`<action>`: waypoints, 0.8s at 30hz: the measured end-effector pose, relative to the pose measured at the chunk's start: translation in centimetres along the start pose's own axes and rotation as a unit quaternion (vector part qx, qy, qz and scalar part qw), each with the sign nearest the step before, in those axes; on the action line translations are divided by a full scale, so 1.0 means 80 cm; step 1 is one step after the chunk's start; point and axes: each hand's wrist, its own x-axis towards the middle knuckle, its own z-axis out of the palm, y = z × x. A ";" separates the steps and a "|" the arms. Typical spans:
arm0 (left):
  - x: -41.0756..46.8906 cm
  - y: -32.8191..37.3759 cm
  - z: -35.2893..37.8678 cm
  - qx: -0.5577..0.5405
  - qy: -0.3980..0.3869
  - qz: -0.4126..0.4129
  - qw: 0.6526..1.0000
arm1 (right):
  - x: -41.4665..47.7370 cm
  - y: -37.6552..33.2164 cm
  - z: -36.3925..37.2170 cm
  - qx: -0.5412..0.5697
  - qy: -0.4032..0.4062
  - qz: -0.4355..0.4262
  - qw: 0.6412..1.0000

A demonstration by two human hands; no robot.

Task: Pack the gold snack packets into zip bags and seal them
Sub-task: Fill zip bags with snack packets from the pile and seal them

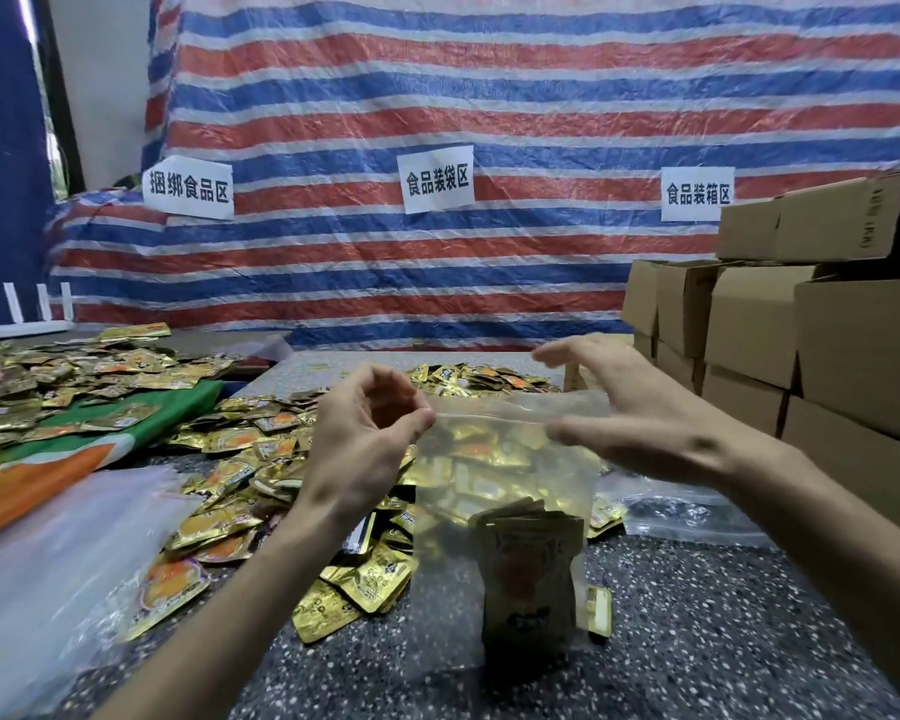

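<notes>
A tarp [489,96] striped red, white and blue hangs across the whole back. In front of it lies the speckled dark bench [723,641]. Brown cardboard boxes [811,335] are stacked at its right side. A wide heap of gold snack packets [250,459] spreads over the middle and left of the bench, and part of it lies on a green and orange sack [105,433]. A pile of clear plastic bags [48,574] lies at the near left.

I hold a zip bag [494,491] upright above the bench, in front of the heap, with its mouth at the top. My left hand [365,433] is curled, and its thumb and forefinger pinch the bag's upper left corner. My right hand [640,402] is spread wide with straight fingers. Its thumb lies along the zip strip at the bag's upper right, and its fingers reach over the mouth and grip nothing. A small bundle of gold packets [531,574] stands in the bottom of the bag.

Three white paper signs [436,178] are stuck to the tarp, and a white router [17,324] sits at the far left.
</notes>
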 end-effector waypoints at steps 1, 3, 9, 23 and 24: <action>-0.001 0.001 0.003 0.004 -0.006 0.010 1.000 | 0.006 -0.014 0.003 -0.019 -0.001 -0.030 0.999; -0.003 0.004 0.007 0.012 -0.015 0.029 0.999 | 0.021 -0.040 0.014 -0.027 -0.012 -0.070 0.997; -0.008 0.008 0.003 0.006 -0.019 0.056 0.998 | 0.047 -0.063 0.028 0.045 -0.029 -0.078 0.996; -0.016 0.001 0.003 0.130 -0.061 0.071 0.987 | 0.041 -0.057 0.028 0.057 -0.032 -0.056 0.996; -0.017 0.002 0.007 0.119 -0.050 0.067 0.989 | 0.039 -0.054 0.026 0.054 -0.030 -0.052 0.997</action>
